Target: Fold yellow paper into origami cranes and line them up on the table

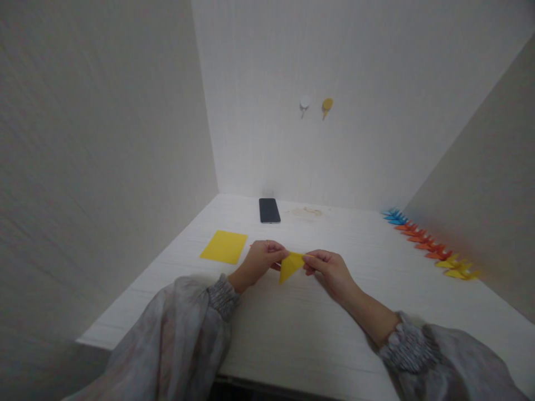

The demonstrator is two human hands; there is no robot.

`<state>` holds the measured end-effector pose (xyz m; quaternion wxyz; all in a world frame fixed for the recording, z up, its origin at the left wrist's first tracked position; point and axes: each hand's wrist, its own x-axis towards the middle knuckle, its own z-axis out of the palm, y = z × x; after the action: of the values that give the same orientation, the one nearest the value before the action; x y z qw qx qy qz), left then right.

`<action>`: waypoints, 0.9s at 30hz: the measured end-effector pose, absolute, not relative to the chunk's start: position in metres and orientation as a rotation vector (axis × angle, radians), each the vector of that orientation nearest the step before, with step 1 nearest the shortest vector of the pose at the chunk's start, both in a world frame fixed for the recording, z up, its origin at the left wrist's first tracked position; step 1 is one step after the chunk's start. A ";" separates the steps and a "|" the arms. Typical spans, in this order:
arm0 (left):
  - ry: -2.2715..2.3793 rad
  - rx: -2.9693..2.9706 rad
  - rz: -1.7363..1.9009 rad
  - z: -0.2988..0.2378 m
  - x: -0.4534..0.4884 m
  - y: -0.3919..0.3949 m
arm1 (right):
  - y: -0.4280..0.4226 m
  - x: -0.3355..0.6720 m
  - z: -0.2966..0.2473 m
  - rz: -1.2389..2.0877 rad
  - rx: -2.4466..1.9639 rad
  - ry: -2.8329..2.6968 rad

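Observation:
A folded piece of yellow paper (291,265), roughly triangular with one corner pointing down, is held up between my two hands over the white table. My left hand (264,257) pinches its upper left corner between thumb and fingers. At the right end, my right hand (328,267) grips the other corner the same way. Fingers cover both ends of the paper. Beyond my left wrist lies a flat yellow sheet (224,247), squarish and apart from the hand.
A dark phone (269,210) lies near the back wall. Along the right wall runs a row of folded paper cranes, blue (395,216), orange-red (423,239) and yellow (457,267). Two hooks, white (305,103) and yellow (327,104), hang on the back wall.

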<state>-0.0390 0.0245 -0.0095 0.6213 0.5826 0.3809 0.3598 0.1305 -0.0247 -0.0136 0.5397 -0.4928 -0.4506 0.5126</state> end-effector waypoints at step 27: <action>0.856 1.277 0.838 -0.005 -0.037 0.021 | -0.026 0.134 -0.015 1.087 -1.166 -1.123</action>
<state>-0.0371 0.0214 -0.0048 0.6406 0.5600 0.3755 0.3674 0.1342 -0.0257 -0.0152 0.5612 -0.4951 -0.4766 0.4613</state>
